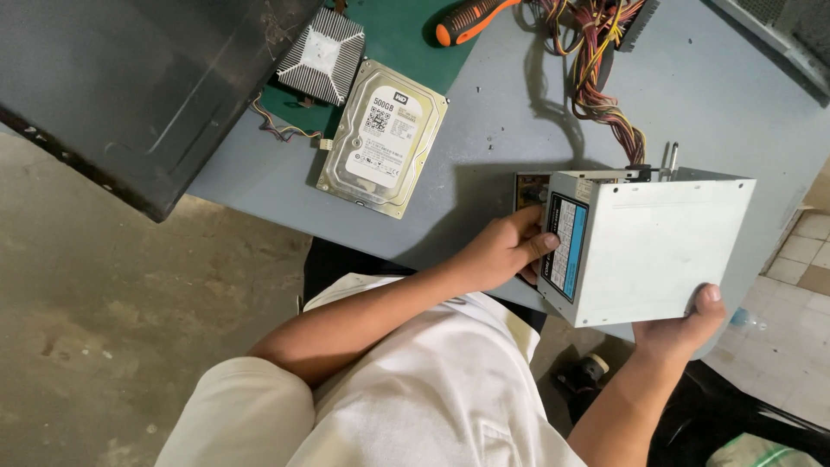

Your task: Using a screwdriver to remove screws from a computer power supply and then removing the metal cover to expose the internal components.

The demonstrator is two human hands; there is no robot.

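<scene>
A grey metal power supply box (657, 246) with a blue label on its side is lifted over the near edge of the grey table (493, 173). My left hand (501, 252) grips its labelled left side, thumb on the label. My right hand (683, 329) holds its lower right corner from below, thumb on the flat face. A bundle of coloured wires (605, 95) runs from the box's far side up across the table.
A silver hard drive (383, 138) lies flat on the table beside a finned heatsink (322, 55) on a green board. An orange-handled screwdriver (471, 19) lies at the far edge. A dark computer case (130, 86) stands at the left. Concrete floor shows below.
</scene>
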